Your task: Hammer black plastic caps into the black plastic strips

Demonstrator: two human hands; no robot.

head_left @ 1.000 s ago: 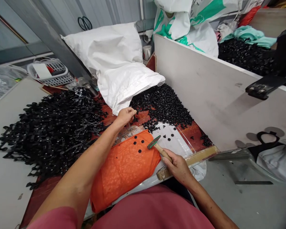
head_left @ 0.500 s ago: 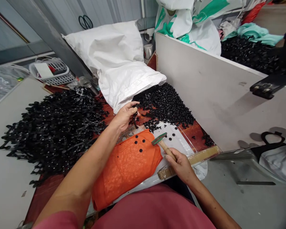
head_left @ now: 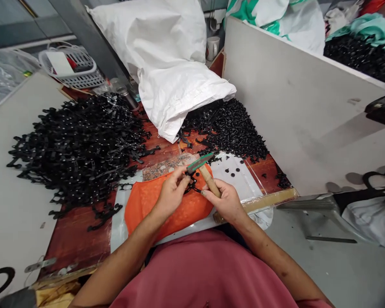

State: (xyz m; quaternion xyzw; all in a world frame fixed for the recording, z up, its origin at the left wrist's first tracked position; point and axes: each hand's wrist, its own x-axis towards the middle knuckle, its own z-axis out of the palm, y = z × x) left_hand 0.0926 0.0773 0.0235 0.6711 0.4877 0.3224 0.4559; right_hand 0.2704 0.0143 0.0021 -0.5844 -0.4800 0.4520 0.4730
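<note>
My left hand [head_left: 172,191] is closed on a small black plastic piece [head_left: 190,185] over the orange pad [head_left: 147,201]. My right hand [head_left: 223,201] grips the wooden handle of a small hammer [head_left: 202,169], whose green head is raised just above the piece. Both hands meet at the pad's right end. A heap of small black studs [head_left: 231,130] lies just beyond, and a large pile of black plastic strips [head_left: 80,145] spreads to the left.
A white woven sack [head_left: 173,85] lies at the back of the red-brown table [head_left: 73,239]. A grey board wall [head_left: 291,102] closes the right side. A white basket [head_left: 72,64] and a mug [head_left: 212,45] stand far back. A clear sheet [head_left: 240,179] carries loose studs.
My left hand drew back from the stud heap to the orange pad with a black piece. My right hand lifted the hammer up and toward it. The camera tilted downward.
</note>
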